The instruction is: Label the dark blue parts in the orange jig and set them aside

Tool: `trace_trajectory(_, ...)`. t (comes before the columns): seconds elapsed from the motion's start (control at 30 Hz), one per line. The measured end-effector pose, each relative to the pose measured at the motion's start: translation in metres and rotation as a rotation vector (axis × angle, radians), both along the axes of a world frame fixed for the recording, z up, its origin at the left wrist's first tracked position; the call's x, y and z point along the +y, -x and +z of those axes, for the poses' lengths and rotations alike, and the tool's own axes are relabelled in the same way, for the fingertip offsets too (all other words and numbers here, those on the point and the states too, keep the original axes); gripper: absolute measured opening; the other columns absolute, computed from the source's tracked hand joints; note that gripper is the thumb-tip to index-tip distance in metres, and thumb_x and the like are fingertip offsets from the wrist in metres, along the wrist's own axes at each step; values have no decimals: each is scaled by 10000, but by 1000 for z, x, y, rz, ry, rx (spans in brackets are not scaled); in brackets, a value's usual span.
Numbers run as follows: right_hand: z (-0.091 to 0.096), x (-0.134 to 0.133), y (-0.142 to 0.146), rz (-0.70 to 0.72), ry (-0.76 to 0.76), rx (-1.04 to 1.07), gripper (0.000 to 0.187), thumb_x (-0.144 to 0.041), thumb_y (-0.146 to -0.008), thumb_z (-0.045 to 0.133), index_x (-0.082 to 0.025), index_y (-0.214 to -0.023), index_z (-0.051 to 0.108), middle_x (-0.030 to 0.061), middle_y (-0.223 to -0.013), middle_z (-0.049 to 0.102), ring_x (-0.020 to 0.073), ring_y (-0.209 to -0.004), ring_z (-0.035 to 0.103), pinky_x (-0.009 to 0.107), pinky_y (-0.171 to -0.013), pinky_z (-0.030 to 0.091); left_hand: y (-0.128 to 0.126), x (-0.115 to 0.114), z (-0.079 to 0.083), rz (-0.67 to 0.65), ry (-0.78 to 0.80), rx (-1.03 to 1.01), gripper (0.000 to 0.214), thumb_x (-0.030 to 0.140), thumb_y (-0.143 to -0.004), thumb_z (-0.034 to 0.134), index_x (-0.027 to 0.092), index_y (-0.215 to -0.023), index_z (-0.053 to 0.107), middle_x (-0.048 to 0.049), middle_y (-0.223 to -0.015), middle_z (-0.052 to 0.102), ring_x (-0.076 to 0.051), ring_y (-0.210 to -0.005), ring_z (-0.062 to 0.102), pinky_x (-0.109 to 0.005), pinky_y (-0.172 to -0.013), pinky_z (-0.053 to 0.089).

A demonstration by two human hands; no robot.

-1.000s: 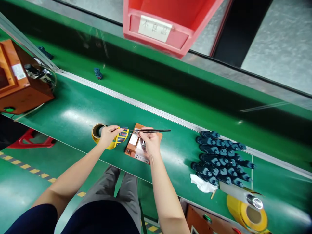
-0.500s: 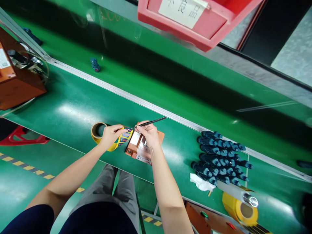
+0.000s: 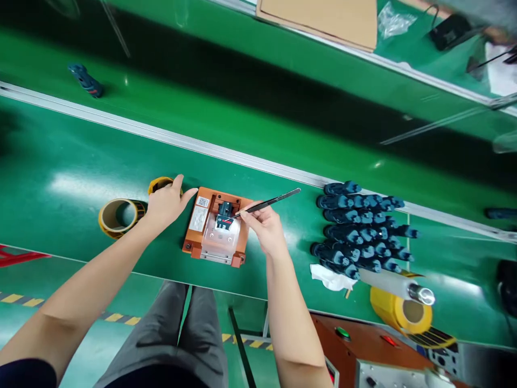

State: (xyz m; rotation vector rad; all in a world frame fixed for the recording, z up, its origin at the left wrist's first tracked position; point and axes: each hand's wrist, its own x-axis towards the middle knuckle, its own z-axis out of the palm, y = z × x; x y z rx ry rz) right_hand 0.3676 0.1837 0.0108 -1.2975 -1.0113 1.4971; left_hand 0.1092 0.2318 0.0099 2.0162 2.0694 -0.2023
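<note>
The right hand [image 3: 264, 223] is pinching the long, thin, black tweezers [image 3: 278, 198], so its grip is holding tight around them. Their tips are pointing at the small, flat, dark label with red marks [image 3: 224, 222]. They are touching it or sitting just over it; I cannot tell which. The label is lying at the far end of the clear, flat plastic plate [image 3: 220, 245], right in front of the small, black, chunky plastic piece [image 3: 225, 208]. All of these are sitting on the flat, orange-brown block [image 3: 194, 237], which is resting on the shiny green desk [image 3: 72, 151].

The left hand [image 3: 163, 207] is holding its thumb and finger apart, so its grip is looking loose, with nothing showing in it. It is hovering by the curled yellow strip [image 3: 155, 184]; I cannot tell if they are touching.

I am guessing that this label is partway through its job. It is lying away from the strip, so that bit is looking done. The tweezers are not leaving it yet, so its placing is looking unfinished. On the right, many dark blue, lumpy plastic parts [image 3: 359, 231] are lying in rows. I cannot tell whether those are finished or waiting.
</note>
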Motion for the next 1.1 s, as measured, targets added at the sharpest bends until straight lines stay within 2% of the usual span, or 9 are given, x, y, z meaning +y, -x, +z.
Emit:
trace_trajectory(0.07, -6, -2, -6, 13, -14, -19, 260, -413, -780, 793, -223, -876, 643, 3, -805, 705, 165, -766, 657, 307, -730, 516, 4, -7, 3, -22, -76, -9, 695, 613, -963, 384, 135, -1466, 426, -188, -1014, 727, -366, -889, 692, -415, -745, 510)
trace_trajectory(0.13, -12, -3, -8, 24, -23, -20, 252, -409, -791, 785, -223, -883, 642, 5, -814, 704, 165, -776, 649, 303, -725, 501, 9, -19, 6, -48, -247, -43, 679, 597, -945, 450, 120, -1428, 478, -207, -1098, 696, -370, -999, 651, -443, -823, 494)
trace_trajectory(0.23, -20, -6, -10, 29, -47, 0, 239, -402, -804, 776, -229, -899, 640, -1, -829, 700, 161, -789, 645, 304, -742, 494, 4, -50, 7, -186, -431, -226, 439, 457, -952, 534, 165, -1267, 623, -149, -1076, 707, -311, -1009, 632, -448, -902, 469)
trace_trajectory(0.3, -23, -7, -9, 30, -57, 1, 237, -400, -807, 774, -234, -907, 638, -5, -838, 699, 161, -796, 646, 305, -746, 496, -8, -78, 3, -379, -409, -385, 302, 362, -953, 564, 221, -1200, 665, -93, -1061, 732, -268, -1014, 638, -437, -950, 458)
trace_trajectory(0.4, -25, -9, -7, 10, -61, -18, 246, -404, -797, 782, -233, -900, 638, -11, -819, 693, 158, -774, 644, 299, -721, 498, -29, -118, -7, -631, -280, -469, 408, 380, -930, 611, 243, -1314, 612, -95, -1294, 675, -284, -1238, 557, -469, -1088, 381)
trace_trajectory(0.5, -25, -10, -5, -8, -73, -31, 246, -404, -792, 789, -230, -882, 639, -12, -807, 692, 154, -762, 642, 296, -717, 502, -40, -138, -18, -663, -241, -434, 529, 401, -923, 622, 215, -1410, 533, -118, -1441, 571, -311, -1361, 456, -512, -1159, 297)
trace_trajectory(0.63, -26, -10, -5, -1, -94, -50, 242, -404, -798, 787, -232, -882, 639, -8, -814, 696, 156, -761, 644, 296, -707, 505, -40, -141, -24, -641, -258, -420, 528, 373, -922, 630, 232, -1420, 526, -109, -1449, 567, -306, -1369, 454, -525, -1178, 277)
trace_trajectory(1.1, -30, -14, -6, 1, -131, -64, 236, -401, -813, 779, -235, -900, 635, -9, -820, 697, 160, -770, 658, 298, -695, 513, -40, -143, -25, -622, -265, -415, 515, 343, -933, 619, 263, -1431, 515, -90, -1465, 554, -296, -1383, 458, -514, -1181, 282)
